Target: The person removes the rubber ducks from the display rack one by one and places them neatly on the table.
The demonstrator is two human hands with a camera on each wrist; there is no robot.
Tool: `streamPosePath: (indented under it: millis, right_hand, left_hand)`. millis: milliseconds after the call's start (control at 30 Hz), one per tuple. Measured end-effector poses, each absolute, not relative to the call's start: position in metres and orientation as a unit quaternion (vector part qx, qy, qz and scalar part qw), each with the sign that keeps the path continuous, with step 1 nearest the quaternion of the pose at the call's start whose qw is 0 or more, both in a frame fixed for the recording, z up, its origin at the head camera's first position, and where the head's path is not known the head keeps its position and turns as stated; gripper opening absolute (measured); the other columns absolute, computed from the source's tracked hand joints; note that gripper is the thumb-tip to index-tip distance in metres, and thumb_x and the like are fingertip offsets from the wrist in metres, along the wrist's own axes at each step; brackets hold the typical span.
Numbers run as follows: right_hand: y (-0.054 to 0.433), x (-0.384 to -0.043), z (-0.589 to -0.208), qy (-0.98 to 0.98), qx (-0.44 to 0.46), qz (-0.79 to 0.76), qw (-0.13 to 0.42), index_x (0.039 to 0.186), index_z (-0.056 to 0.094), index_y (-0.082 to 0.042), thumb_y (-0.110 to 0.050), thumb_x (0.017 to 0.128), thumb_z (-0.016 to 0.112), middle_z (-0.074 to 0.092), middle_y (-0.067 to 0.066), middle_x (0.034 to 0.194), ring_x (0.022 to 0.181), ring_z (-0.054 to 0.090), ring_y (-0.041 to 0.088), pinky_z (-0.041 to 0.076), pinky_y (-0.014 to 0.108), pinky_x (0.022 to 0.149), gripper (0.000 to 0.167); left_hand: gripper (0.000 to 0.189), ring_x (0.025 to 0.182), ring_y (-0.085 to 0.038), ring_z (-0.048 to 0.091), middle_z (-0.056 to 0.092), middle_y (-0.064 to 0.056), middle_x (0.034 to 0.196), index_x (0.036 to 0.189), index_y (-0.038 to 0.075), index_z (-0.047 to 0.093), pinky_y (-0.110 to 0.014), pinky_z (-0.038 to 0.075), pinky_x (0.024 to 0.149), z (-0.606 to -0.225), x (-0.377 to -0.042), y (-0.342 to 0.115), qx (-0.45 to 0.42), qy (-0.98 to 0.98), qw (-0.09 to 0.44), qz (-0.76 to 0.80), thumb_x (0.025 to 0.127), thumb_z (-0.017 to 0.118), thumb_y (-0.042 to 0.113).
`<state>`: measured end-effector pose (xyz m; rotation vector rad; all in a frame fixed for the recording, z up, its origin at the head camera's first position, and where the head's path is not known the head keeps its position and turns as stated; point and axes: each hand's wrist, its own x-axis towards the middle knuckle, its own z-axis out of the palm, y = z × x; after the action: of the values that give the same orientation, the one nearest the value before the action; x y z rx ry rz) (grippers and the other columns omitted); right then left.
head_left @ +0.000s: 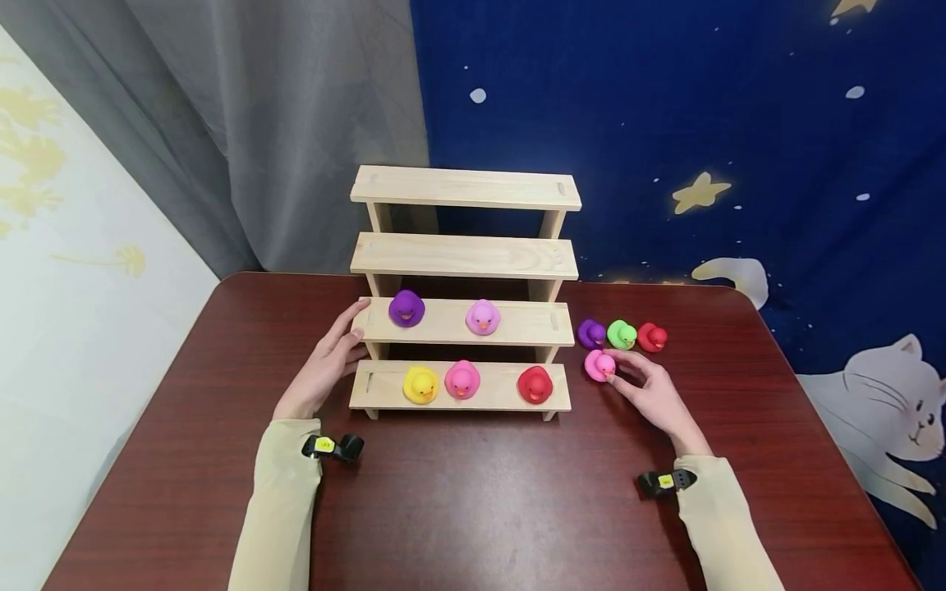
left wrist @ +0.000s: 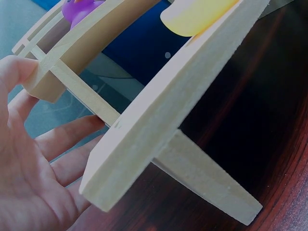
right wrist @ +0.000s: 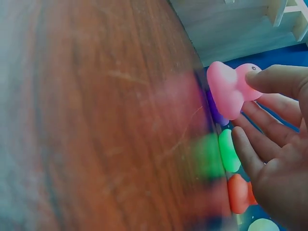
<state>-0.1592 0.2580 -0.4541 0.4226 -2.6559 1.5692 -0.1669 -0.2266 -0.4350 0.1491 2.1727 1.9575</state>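
In the head view a wooden stepped shelf [head_left: 464,256] stands on the table. My left hand [head_left: 318,373] is at its left side; in the left wrist view the fingers [left wrist: 72,137] reach along the side with fingertips right at the wood. My right hand [head_left: 654,398] pinches a pink rubber duck [head_left: 599,366] between thumb and fingers, to the right of the shelf. Just behind it, a purple duck [head_left: 591,334], a green duck [head_left: 622,335] and a red duck [head_left: 652,337] sit in a row on the table. In the right wrist view the pinched duck [right wrist: 228,89] shows against the thumb.
The lowest step bears a yellow duck [head_left: 420,385], a pink duck [head_left: 462,380] and a red duck [head_left: 535,385]. On the step above are a purple duck [head_left: 406,309] and a light pink duck [head_left: 483,318]. Behind the table [head_left: 473,509] hang grey and blue curtains [head_left: 628,98].
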Motion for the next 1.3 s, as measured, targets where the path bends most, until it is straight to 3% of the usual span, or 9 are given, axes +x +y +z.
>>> streamPosePath:
  millis: [233,700,1067,1300]
  right_hand:
    - [0.272,-0.17,-0.482,-0.856,0.131,0.5,0.009,0.125,0.061,0.003,0.001,0.087,0.07,0.061,0.019,0.121,0.111,0.057,0.034,0.044,0.03,0.096,0.039]
    - [0.271,-0.175,-0.483,-0.864,0.12,0.489,0.009,0.124,0.06,0.002,0.002,0.084,0.072,0.059,0.018,0.122,0.113,0.055,0.034,0.041,0.049,0.096,0.041]
    - [0.26,-0.165,-0.449,-0.856,0.125,0.501,0.008,0.126,0.055,0.012,0.01,0.084,0.069,0.056,0.029,0.124,0.115,0.052,0.048,0.036,0.059,0.096,0.044]
    - [0.26,-0.168,-0.443,-0.857,0.125,0.499,0.021,0.128,0.054,0.01,0.006,0.085,0.069,0.054,0.03,0.125,0.113,0.051,0.049,0.039,0.055,0.096,0.045]
  left_hand:
    - [0.053,0.129,-0.043,0.038,0.019,-0.015,0.155,0.155,0.034,0.019,-0.059,0.028,0.104,-0.435,-0.167,-0.226,0.048,0.739,0.107,0.664,0.105,0.038,0.037]
    - [0.053,0.13,-0.043,0.038,0.018,-0.015,0.156,0.155,0.033,0.019,-0.059,0.029,0.103,-0.435,-0.167,-0.226,0.046,0.74,0.106,0.662,0.105,0.038,0.037]
    - [0.053,0.13,-0.044,0.037,0.017,-0.015,0.156,0.155,0.034,0.019,-0.06,0.027,0.104,-0.434,-0.166,-0.226,0.048,0.742,0.105,0.66,0.106,0.037,0.036]
    - [0.053,0.13,-0.044,0.037,0.018,-0.016,0.156,0.155,0.033,0.019,-0.059,0.028,0.104,-0.434,-0.166,-0.226,0.047,0.74,0.106,0.662,0.106,0.037,0.036]
